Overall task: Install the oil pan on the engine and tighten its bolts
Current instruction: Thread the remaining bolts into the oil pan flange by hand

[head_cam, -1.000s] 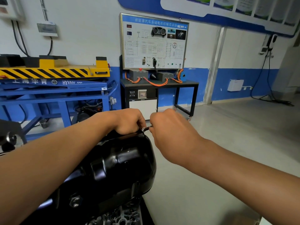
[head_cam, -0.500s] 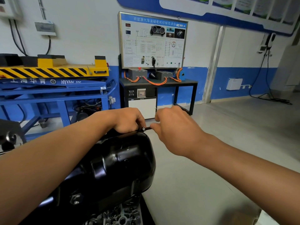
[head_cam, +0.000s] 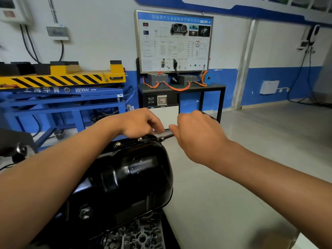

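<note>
Left hand (head_cam: 142, 123) has lifted off the oil pan (head_cam: 129, 177) rim and its grip has loosened; two bolts (head_cam: 140, 139) it covered are now exposed. Right hand (head_cam: 197, 135) backed off slightly, so more driver (head_cam: 166, 137) shaft shows between the hands

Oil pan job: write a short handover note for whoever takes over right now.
Left hand: fingers curled over the far rim of the oil pan; whether they hold anything is hidden.
Right hand: grips the socket driver, its tip at the pan's far rim.
Done: the pan sits on the engine; two bolts show in the far flange.
Left: finish the bolt at the driver, then check the rest; tightness cannot be judged from here.
</note>
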Action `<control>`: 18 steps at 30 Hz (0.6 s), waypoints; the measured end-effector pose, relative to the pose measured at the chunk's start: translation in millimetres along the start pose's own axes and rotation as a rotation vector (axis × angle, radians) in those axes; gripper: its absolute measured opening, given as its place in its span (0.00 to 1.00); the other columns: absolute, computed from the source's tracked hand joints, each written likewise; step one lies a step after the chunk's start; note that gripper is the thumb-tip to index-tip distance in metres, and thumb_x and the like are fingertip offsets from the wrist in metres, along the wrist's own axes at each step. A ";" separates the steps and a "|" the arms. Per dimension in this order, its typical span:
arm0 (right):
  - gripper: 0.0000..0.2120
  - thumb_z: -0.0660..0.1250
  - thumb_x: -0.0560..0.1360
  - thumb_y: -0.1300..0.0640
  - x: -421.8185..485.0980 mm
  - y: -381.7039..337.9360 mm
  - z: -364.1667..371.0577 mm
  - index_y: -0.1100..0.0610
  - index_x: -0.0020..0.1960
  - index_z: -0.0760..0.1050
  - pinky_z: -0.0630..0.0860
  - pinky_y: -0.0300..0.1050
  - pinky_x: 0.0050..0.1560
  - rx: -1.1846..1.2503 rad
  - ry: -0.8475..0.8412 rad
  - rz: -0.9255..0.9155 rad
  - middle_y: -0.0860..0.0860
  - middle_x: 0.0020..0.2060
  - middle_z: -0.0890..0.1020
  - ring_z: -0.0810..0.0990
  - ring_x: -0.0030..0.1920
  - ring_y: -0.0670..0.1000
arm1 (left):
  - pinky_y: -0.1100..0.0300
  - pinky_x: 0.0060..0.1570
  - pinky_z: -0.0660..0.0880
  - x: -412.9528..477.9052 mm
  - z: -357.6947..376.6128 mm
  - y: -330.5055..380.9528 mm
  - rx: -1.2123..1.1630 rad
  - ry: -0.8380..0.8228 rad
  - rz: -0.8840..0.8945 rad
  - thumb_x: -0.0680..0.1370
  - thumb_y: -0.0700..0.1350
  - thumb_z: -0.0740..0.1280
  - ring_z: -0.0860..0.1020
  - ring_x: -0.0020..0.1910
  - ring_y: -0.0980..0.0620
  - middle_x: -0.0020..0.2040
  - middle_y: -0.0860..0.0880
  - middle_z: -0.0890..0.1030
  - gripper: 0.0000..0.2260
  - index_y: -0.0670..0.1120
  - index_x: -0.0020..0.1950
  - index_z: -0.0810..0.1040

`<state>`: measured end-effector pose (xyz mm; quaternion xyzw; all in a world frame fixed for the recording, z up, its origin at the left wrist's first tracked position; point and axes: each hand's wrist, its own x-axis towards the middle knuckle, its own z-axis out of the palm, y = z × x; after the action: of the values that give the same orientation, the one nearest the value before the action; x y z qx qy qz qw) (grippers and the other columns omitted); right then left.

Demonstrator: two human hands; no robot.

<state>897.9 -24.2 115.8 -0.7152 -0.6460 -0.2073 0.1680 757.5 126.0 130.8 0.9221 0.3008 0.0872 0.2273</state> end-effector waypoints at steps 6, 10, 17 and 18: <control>0.24 0.69 0.76 0.58 -5.7 -3.6 -4.1 0.50 0.33 0.54 0.58 0.44 0.27 -0.028 -0.086 -0.125 0.48 0.32 0.61 0.65 0.32 0.51 | 0.71 0.34 0.74 -16.5 -17.9 -6.0 -0.175 0.336 -0.045 0.74 0.24 0.55 0.82 0.41 0.60 0.50 0.43 0.85 0.23 0.47 0.45 0.82; 0.20 0.60 0.82 0.56 -4.4 -5.4 -3.9 0.52 0.34 0.56 0.63 0.45 0.31 -0.080 -0.103 -0.093 0.49 0.31 0.60 0.72 0.38 0.57 | 0.74 0.36 0.73 -35.4 -17.3 7.6 -0.152 0.437 -0.021 0.75 0.25 0.56 0.82 0.42 0.61 0.50 0.45 0.85 0.21 0.47 0.46 0.82; 0.21 0.57 0.83 0.51 -8.2 -27.5 -51.1 0.53 0.32 0.58 0.65 0.48 0.33 -0.089 0.048 0.000 0.52 0.31 0.63 0.63 0.30 0.52 | 0.75 0.46 0.73 -159.8 -33.6 23.5 -0.017 0.582 0.004 0.80 0.34 0.63 0.79 0.48 0.66 0.48 0.57 0.83 0.14 0.51 0.50 0.82; 0.22 0.59 0.82 0.52 -9.7 -36.8 -65.8 0.54 0.31 0.58 0.63 0.46 0.30 -0.065 0.155 -0.045 0.51 0.29 0.62 0.60 0.28 0.51 | 0.75 0.48 0.73 -182.1 -39.2 24.7 0.000 0.611 0.006 0.80 0.36 0.65 0.79 0.49 0.65 0.49 0.58 0.83 0.11 0.51 0.52 0.82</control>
<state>855.4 -62.0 166.3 -0.6874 -0.6399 -0.2865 0.1896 612.2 14.5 172.5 0.8542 0.3523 0.3611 0.1260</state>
